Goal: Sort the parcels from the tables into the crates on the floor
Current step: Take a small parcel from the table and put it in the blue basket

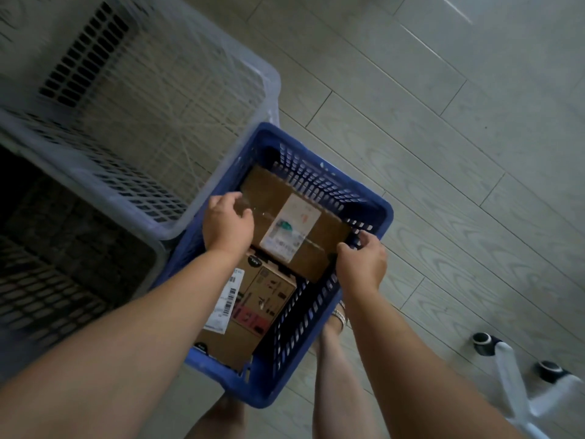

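Left hand (pixel 228 221) and right hand (pixel 364 261) grip the parcel (pixel 294 223) in the blue crate (pixel 387 213) — over another box (pixel 262 296) (printed). Uneven release could tip it.

Single head-worn view, steeply downward, close above the blue crate (pixel 243 392)

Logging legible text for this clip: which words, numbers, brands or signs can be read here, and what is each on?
Nothing reads as quotable text.
White shipping label on the upper cardboard parcel: print blurred, unreadable.
Barcode label on the lower cardboard parcel: bars visible, digits too small.
Printed pictograms on the lower cardboard parcel: blurred, no words legible.
Blue crate: no marking visible.
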`<action>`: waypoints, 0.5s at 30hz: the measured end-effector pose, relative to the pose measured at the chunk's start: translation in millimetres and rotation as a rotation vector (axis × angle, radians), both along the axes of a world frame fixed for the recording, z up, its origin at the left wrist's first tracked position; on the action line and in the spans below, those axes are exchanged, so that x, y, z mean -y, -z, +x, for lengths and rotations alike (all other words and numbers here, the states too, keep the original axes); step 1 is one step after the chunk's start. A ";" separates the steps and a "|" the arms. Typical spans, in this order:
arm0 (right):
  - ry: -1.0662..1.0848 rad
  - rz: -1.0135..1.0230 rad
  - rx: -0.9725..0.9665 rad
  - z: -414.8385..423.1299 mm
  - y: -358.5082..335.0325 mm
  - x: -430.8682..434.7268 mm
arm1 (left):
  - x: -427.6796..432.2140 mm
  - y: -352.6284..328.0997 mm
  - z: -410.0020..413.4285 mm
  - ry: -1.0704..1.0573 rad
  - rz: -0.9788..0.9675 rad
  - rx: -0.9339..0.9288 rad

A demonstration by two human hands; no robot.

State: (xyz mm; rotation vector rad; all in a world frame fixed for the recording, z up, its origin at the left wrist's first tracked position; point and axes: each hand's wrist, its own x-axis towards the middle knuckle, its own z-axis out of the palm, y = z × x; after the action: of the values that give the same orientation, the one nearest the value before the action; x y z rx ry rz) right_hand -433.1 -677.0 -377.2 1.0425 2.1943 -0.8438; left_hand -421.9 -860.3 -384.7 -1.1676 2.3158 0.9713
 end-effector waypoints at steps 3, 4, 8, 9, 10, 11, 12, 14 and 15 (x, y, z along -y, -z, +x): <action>-0.068 -0.055 -0.029 -4.9 5.5 4.6 | -6.5 9.6 5.5 -0.061 0.158 0.096; -0.087 -0.084 -0.017 -6.2 9.3 7.0 | -9.8 11.9 6.5 -0.071 0.206 0.125; -0.185 -0.155 0.085 -8.7 33.5 13.8 | -20.2 29.1 9.0 -0.132 0.294 0.186; -0.215 -0.154 0.098 -9.9 40.4 13.6 | -21.2 34.2 8.7 -0.185 0.305 0.182; -0.255 -0.140 0.105 -11.5 47.8 12.9 | -21.6 40.2 8.1 -0.254 0.323 0.183; -0.306 -0.119 0.108 -14.1 56.7 11.6 | -21.0 48.3 7.4 -0.320 0.343 0.193; -0.358 -0.096 0.107 -17.9 63.0 10.2 | -20.6 52.1 6.4 -0.359 0.351 0.197; -0.433 -0.074 0.113 -27.8 75.3 8.4 | -21.4 57.7 6.6 -0.244 0.269 0.215; -0.459 -0.072 0.123 -33.4 82.0 8.6 | -21.3 62.4 7.8 -0.090 0.187 0.217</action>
State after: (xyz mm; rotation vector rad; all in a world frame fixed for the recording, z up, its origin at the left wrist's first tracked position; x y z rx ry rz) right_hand -466.5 -685.6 -459.1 0.5064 2.1552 -0.6234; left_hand -414.1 -839.0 -447.1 -1.2418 1.9744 1.0135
